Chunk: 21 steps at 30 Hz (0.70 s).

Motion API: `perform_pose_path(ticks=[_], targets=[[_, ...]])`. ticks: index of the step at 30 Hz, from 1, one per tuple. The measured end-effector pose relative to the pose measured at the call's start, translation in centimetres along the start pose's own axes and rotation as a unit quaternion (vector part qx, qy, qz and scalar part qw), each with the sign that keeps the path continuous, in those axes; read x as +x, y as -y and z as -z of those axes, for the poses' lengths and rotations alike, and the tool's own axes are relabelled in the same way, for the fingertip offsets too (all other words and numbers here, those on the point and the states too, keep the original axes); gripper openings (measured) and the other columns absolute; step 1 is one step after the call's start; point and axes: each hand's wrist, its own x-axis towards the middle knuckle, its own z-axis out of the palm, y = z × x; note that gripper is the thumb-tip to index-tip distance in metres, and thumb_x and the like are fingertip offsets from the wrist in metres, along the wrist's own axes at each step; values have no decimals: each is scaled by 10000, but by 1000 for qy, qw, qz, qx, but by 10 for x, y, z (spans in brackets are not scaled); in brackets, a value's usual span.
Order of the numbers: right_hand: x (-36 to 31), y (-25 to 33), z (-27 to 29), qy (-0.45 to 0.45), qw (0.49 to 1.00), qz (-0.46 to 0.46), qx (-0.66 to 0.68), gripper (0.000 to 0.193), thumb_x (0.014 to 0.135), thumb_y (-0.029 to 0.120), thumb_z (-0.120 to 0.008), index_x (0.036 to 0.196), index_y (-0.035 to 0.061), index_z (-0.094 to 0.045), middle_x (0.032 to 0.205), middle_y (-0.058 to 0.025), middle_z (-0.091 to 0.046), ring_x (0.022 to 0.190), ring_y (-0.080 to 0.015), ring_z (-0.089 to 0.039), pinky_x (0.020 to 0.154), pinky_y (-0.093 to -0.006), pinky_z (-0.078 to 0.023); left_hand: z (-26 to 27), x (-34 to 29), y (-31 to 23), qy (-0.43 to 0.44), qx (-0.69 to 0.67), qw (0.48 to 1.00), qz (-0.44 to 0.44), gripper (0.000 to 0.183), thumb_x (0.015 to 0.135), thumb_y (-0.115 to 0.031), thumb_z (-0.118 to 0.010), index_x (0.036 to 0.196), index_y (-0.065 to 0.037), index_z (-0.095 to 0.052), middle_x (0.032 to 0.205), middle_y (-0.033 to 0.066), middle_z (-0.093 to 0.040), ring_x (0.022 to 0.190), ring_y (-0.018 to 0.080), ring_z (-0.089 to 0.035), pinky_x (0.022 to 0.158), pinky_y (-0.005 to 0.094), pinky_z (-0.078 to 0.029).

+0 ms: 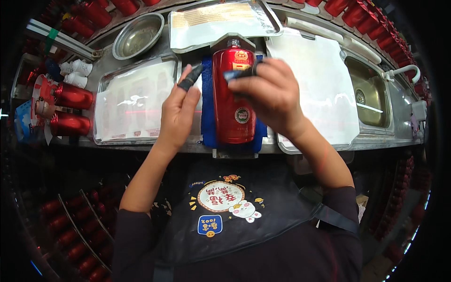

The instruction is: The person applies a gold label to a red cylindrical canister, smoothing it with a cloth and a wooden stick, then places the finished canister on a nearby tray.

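A glossy red bottle [233, 127] with a dark neck lies on a blue cloth pad [208, 127], its neck pointing away from me. It bears a gold-and-red label and a round emblem. My right hand [272, 91] is over the bottle's right side, fingers curled together, blurred by motion. Something dark with a bluish tip shows at its fingertips; I cannot tell whether it is a held thing or a covered finger. My left hand [179, 105] is just left of the bottle, apart from it, its fingers stretched out and holding nothing. Black covers wrap fingers on both hands.
White-sheeted trays flank the bottle: a left tray [136, 101], a right tray [314, 94] and a far tray [221, 21]. A metal bowl [137, 36] stands far left, a sink [371, 91] far right. Red bottles [70, 123] lie at left; several more line the back.
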Motion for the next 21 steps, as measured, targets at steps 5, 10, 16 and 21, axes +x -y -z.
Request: perform_pose_path(ticks=[5, 10, 16, 21], targets=[[-46, 70, 17, 95, 974, 15, 206, 270, 636, 97, -758, 906, 92, -747, 825, -30, -612, 764, -243, -609, 690, -369, -512, 0, -57, -2, 88, 39, 995, 13, 551, 1061, -282, -545, 1507, 23, -437, 1473, 140, -549, 1093, 153, -586, 1086, 372, -368], [-61, 53, 22, -2, 988, -130, 79, 358, 616, 1, -820, 960, 85, -767, 759, -44, -584, 703, -253, -586, 605, -344, -452, -12, -55, -11, 173, 166, 967, -82, 646, 1027, -209, -557, 1548, 84, -312, 1490, 201, -505, 1409, 248, -436, 1238, 412, -172], [-82, 97, 25, -19, 841, -485, 240, 258, 823, 38, -826, 1036, 22, -682, 894, -23, -654, 807, -120, -615, 749, -252, -503, -14, -47, 0, 149, 181, 967, -99, 627, 1015, -292, -596, 1489, 61, -387, 1335, 206, -599, 1304, 347, -530, 1236, 565, -60], [-94, 75, 22, -116, 737, -598, 293, 223, 924, 53, -745, 1085, 13, -594, 977, -26, -641, 853, -81, -613, 760, -221, -512, -8, -45, 3, 176, 217, 955, -102, 717, 996, -327, -619, 1529, 47, -319, 1382, 213, -567, 1346, 355, -493, 1233, 568, -17]])
